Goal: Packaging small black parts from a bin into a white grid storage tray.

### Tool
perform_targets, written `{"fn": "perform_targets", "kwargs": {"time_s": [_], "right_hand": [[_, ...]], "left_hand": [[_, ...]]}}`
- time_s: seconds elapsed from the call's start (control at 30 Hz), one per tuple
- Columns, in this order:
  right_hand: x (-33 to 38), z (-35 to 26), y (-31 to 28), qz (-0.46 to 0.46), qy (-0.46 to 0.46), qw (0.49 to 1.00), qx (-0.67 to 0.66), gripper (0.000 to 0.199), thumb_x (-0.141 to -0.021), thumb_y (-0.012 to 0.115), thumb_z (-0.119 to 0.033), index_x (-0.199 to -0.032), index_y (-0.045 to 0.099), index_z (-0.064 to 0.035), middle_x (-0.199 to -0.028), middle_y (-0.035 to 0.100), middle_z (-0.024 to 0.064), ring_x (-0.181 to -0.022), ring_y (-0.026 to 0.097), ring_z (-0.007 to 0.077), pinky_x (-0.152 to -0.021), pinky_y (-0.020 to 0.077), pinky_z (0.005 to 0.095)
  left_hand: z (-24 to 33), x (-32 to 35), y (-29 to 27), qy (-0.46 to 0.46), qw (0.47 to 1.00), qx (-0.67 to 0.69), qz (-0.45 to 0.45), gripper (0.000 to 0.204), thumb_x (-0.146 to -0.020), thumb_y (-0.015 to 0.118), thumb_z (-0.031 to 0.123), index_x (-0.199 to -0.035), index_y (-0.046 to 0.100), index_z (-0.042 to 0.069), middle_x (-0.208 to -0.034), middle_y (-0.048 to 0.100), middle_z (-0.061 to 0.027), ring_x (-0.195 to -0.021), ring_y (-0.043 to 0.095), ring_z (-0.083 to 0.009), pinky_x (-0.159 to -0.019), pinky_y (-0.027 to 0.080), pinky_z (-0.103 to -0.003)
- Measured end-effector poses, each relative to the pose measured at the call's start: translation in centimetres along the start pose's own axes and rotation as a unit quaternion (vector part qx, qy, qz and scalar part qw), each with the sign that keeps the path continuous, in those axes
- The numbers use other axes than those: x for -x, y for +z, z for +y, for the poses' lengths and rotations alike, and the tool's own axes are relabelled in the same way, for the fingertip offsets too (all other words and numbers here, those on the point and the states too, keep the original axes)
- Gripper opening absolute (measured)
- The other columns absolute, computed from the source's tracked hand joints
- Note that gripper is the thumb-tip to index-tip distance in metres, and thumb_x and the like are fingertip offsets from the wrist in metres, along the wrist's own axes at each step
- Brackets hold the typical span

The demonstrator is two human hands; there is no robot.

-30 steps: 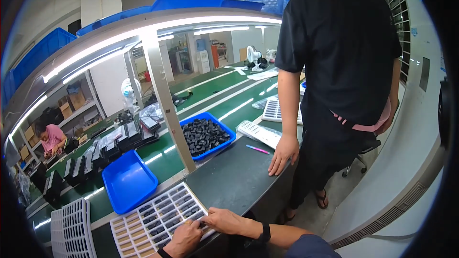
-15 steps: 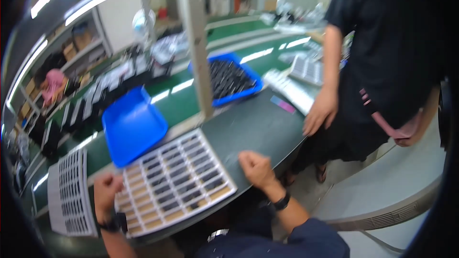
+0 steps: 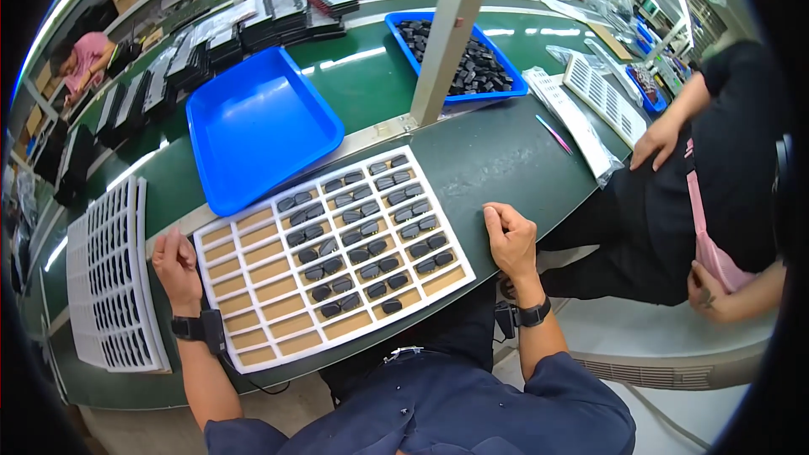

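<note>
A white grid tray (image 3: 286, 292) with a tan bottom lies at the table's front edge. Small black rounded parts (image 3: 368, 248), mostly in pairs, fill many of its right-hand cells; the left columns show bare tan bottom. One cell near the front holds a single black part (image 3: 392, 306). My left hand (image 3: 177, 268) rests by the tray's left edge, fingers curled in, nothing seen in them. To the right of the tray, apart from it, my right hand (image 3: 511, 240) is a loose fist, thumb on top, with nothing showing in it.
Behind the tray lies an empty blue bin (image 3: 253, 131). Another blue bin (image 3: 516, 84) of black parts stands behind a metal post (image 3: 447, 42). Stacked white grid trays (image 3: 105, 278) stand at left. Tweezers (image 3: 554, 135) lie at right, near a co-worker's hand (image 3: 659, 141).
My view has turned and steadied, so the table and tray show sharper. Both hands stay curled on either side of the tray. The co-worker appears farther right.
</note>
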State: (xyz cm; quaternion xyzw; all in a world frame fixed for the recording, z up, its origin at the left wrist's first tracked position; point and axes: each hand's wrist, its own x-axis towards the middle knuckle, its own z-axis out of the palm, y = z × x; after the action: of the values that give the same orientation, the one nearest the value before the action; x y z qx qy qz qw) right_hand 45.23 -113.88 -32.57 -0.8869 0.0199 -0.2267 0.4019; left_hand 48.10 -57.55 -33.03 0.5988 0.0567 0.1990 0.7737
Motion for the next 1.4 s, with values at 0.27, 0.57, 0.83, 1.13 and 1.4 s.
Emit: {"fn": "perform_targets", "kwargs": {"time_s": [0.27, 0.57, 0.83, 1.13, 1.4], "right_hand": [[-0.2, -0.3, -0.2, 0.003, -0.013, 0.999, 0.032, 0.022, -0.1, 0.068, -0.019, -0.1, 0.076, 0.0021, -0.095, 0.077, 0.0199, -0.085, 0.077, 0.0294, -0.076, 0.0584, 0.0366], [0.5, 0.1, -0.3, 0.003, -0.047, 0.999, 0.028, 0.018, -0.099, 0.068, -0.016, -0.103, 0.076, -0.0004, -0.093, 0.075, 0.0184, -0.081, 0.074, 0.0315, -0.074, 0.057, 0.0367], [0.2, -0.1, -0.2, -0.009, -0.048, 0.999, 0.019, 0.018, -0.099, 0.068, -0.016, -0.104, 0.076, -0.0003, -0.093, 0.075, 0.0175, -0.078, 0.073, 0.0295, -0.071, 0.0562, 0.0359], [-0.1, -0.1, -0.2, -0.008, -0.053, 0.998, 0.02, 0.017, -0.099, 0.068, -0.015, -0.104, 0.077, -0.0008, -0.091, 0.074, 0.0168, -0.075, 0.071, 0.0284, -0.068, 0.0555, 0.0354], [0.3, -0.5, -0.6, -0.016, -0.036, 0.999, 0.033, 0.017, -0.099, 0.068, -0.015, -0.103, 0.077, -0.001, -0.09, 0.074, 0.0166, -0.076, 0.072, 0.0293, -0.069, 0.0558, 0.0357]], "left_hand": [[-2.6, -0.9, -2.6, -0.052, 0.993, 0.008, 0.105, 0.031, -0.106, 0.061, 0.016, -0.078, 0.048, 0.017, -0.063, 0.041, 0.0056, -0.052, 0.039, -0.0042, -0.045, 0.028, -0.022], [-4.3, -0.8, -1.9, -0.011, 0.994, 0.005, 0.107, 0.037, -0.107, 0.061, 0.018, -0.075, 0.043, 0.018, -0.06, 0.038, 0.0057, -0.049, 0.038, -0.0036, -0.044, 0.027, -0.022], [-4.8, -1.0, -2.5, -0.023, 0.994, -0.009, 0.103, 0.037, -0.108, 0.06, 0.018, -0.075, 0.043, 0.018, -0.063, 0.038, 0.0064, -0.05, 0.035, -0.0029, -0.044, 0.025, -0.021], [-4.4, -0.9, -2.0, -0.019, 0.994, -0.031, 0.106, 0.039, -0.109, 0.059, 0.019, -0.074, 0.041, 0.018, -0.062, 0.037, 0.0056, -0.05, 0.035, -0.0031, -0.046, 0.025, -0.022], [-4.0, -0.7, -1.8, -0.025, 0.994, -0.031, 0.105, 0.041, -0.109, 0.059, 0.02, -0.074, 0.04, 0.018, -0.061, 0.037, 0.0054, -0.051, 0.035, -0.0028, -0.046, 0.024, -0.022]]}}
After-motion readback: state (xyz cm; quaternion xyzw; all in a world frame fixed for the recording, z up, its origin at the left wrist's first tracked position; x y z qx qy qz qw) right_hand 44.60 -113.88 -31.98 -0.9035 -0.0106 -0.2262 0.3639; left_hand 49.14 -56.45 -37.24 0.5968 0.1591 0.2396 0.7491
